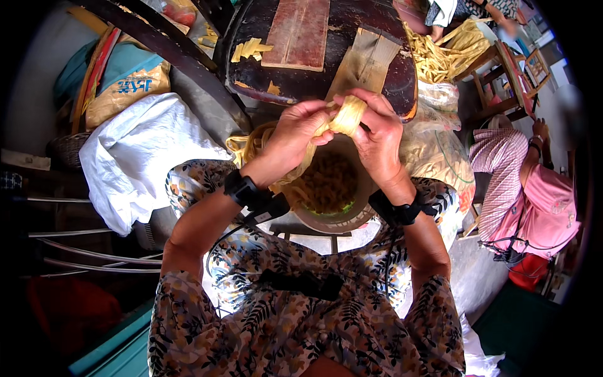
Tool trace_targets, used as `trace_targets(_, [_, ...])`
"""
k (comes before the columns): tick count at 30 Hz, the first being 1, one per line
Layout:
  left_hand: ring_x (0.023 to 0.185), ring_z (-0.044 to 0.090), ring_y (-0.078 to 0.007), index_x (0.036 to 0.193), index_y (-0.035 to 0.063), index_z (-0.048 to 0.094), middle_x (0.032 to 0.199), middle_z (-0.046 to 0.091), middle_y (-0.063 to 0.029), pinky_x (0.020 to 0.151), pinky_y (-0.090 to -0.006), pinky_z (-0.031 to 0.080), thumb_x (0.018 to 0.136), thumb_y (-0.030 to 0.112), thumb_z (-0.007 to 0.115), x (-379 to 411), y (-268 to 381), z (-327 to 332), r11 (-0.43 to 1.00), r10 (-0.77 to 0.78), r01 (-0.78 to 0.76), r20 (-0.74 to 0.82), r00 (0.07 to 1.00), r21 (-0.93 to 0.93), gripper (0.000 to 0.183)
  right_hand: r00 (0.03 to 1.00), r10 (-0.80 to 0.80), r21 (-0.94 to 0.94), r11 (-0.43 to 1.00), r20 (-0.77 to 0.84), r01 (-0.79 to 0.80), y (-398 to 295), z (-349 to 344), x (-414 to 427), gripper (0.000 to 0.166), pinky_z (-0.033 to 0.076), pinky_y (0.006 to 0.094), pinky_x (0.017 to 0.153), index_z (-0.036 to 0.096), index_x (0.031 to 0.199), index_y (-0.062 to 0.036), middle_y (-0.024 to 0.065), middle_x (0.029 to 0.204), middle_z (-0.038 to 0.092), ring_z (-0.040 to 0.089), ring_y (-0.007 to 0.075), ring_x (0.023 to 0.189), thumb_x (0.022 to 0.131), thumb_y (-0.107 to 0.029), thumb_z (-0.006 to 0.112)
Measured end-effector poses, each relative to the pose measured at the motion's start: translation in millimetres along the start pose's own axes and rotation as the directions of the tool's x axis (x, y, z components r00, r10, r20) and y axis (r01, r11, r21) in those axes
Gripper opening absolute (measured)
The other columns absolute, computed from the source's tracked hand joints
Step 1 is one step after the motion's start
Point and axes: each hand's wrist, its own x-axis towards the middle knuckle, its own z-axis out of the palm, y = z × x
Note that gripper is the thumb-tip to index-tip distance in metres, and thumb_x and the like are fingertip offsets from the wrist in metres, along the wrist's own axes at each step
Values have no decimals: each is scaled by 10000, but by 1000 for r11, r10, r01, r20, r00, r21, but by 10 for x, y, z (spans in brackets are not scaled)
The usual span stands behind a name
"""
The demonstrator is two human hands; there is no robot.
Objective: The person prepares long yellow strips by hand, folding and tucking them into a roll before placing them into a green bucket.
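Observation:
Both hands meet just in front of the dark wooden tabletop, above a round bucket. A flat pale-yellow strip, wound into a small roll, lies around the fingers of my right hand. The fingers and thumb of my left hand pinch the strip at the roll's left side. Part of the yellow material hangs below the left hand. Many small yellow-brown pieces lie inside the bucket. More long yellow strips are bunched left of the bucket, partly hidden by my left hand and forearm.
On the worn dark tabletop rest a reddish board, a pale board and short yellow strips. A white sack is at left, a filled plastic bag at right. Beyond it, people sit near heaped strips.

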Motion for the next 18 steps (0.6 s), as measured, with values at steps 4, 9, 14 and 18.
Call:
trace_targets(4, [590,491,-2,926,34,620,785,604,14,498,-135,406,896,110,547,-68,100,188,934,287,-240,-154,946,264,110,984,173,84,982,-32,-170,-31,76,-55,217,482,307,639,644,939,-51,121,885,621,604,267,729,738,-131,655])
trace_targets(9, [625,530,-13,886,-2,606,742,599,8,515,-167,457,887,76,539,-90,106,119,864,381,-314,-102,919,394,104,834,473,298,784,282,-545,-111,23,-40,169,432,219,545,641,928,-16,35,750,615,557,111,620,830,-154,626])
trace_targets(14, [625,492,4,887,8,579,715,546,34,512,-149,406,879,86,572,-111,132,20,760,329,-314,81,941,568,79,760,480,359,681,439,-638,-44,74,-84,121,441,254,543,657,865,-45,55,578,560,517,87,567,842,-156,614])
trace_targets(18, [666,506,-28,1044,41,476,751,565,5,604,-183,424,815,49,639,-134,82,65,533,408,-406,194,892,742,281,937,302,259,904,178,-340,-105,151,-108,116,467,297,601,650,861,-50,99,789,621,592,191,685,749,-82,653])
